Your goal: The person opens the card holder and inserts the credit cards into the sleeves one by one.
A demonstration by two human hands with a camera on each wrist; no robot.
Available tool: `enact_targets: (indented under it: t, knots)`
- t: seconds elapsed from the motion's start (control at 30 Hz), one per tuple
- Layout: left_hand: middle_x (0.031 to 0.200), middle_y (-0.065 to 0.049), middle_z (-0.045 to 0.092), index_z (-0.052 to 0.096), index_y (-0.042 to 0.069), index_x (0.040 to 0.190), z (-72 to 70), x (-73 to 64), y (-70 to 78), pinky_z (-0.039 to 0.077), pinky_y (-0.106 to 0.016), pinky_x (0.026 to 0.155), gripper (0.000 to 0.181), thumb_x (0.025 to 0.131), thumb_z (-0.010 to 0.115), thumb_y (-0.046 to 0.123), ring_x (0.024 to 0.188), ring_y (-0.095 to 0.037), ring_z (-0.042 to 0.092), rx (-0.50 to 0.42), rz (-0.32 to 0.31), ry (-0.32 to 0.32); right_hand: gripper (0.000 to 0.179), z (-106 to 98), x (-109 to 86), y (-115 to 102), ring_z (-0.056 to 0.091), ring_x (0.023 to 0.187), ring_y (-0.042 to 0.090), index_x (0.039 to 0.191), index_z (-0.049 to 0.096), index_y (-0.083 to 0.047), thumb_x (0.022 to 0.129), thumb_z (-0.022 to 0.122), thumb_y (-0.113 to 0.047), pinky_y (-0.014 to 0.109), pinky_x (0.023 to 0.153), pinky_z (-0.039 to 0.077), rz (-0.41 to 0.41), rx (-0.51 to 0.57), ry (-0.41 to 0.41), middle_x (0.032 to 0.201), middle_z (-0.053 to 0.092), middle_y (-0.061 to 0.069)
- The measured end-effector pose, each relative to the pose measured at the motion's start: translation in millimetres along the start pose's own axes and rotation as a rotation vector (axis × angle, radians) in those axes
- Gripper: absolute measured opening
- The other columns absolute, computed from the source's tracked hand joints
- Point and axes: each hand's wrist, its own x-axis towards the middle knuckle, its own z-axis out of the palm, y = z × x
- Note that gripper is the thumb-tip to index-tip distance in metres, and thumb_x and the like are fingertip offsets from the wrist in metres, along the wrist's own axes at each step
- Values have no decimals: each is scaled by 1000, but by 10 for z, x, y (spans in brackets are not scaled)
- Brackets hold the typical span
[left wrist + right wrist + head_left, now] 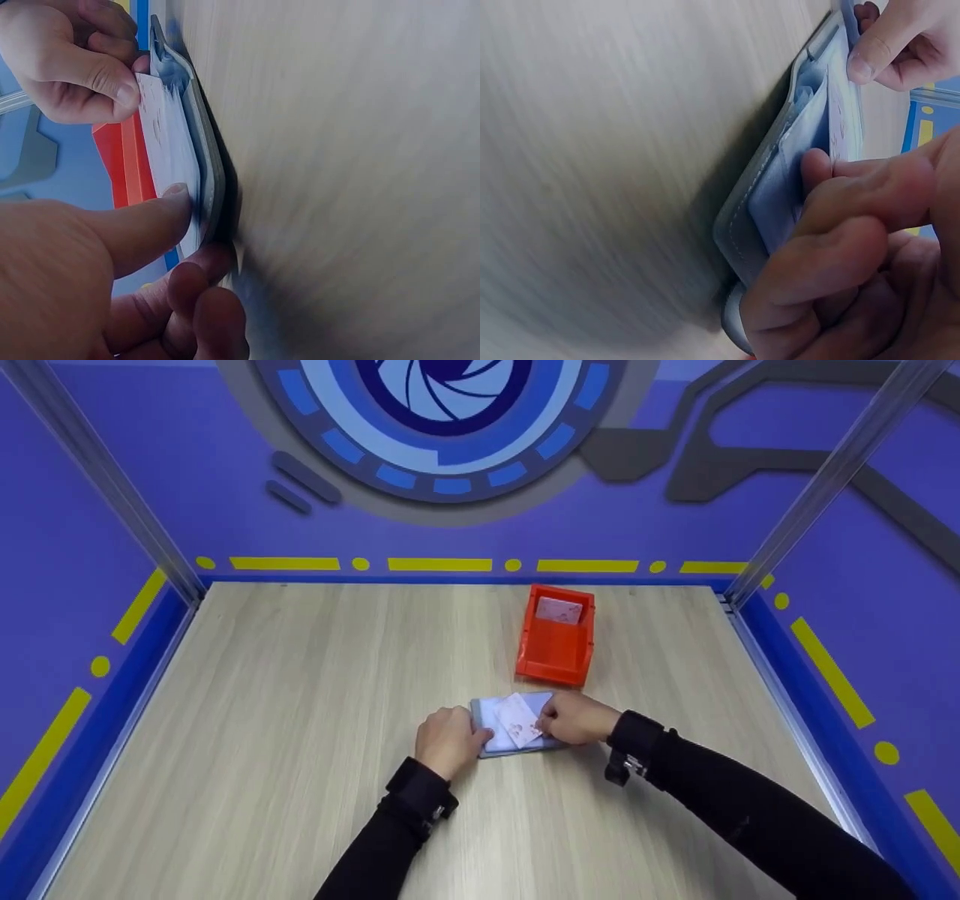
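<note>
A card holder [491,714] with a grey cover and clear sleeves lies open on the table. My left hand [446,741] grips its left end, thumb [154,225] on top of the sleeves and fingers curled at the edge below. Between the thumb and fingertips of my right hand [576,718] is a pale card [517,720] with pink print, pinched by its right edge. The card slants over the open sleeves. Seen from the right wrist, the card stands a little raised off the sleeve [780,176] next to it.
Just behind the card holder stands a red bin [555,664], with another pinkish card [559,610] leaning against its far inner wall. Blue-purple panels [465,540] with yellow marks enclose the wooden table [300,697] at the back and both sides.
</note>
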Motion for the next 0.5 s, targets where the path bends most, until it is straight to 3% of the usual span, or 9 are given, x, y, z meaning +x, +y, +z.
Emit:
enact_targets:
  t: [0.2,0.37,0.5]
  knots:
    - [67,5,47,51,17,64,19,-7,8,33,-32,56,51,94,88,35,61,-14,44,5,14,16,36,15,-53,-12,48,67,15,72,68,-14,107,66,-21,29,63,35,-11,18,8,65,48,-5]
    - [68,6,46,52,17,66,25,3,16,33,-32,56,49,95,88,35,62,-14,43,-2,8,-6,27,-2,-86,-4,53,74,17,80,75,-12,104,66,-20,30,67,39,40,22,52,71,53,-3]
    - [68,5,45,50,17,65,29,9,11,33,-33,56,51,94,88,36,62,-14,43,8,8,2,28,40,-80,-13,53,75,18,82,78,-11,105,67,-22,30,67,39,33,33,47,74,55,-2]
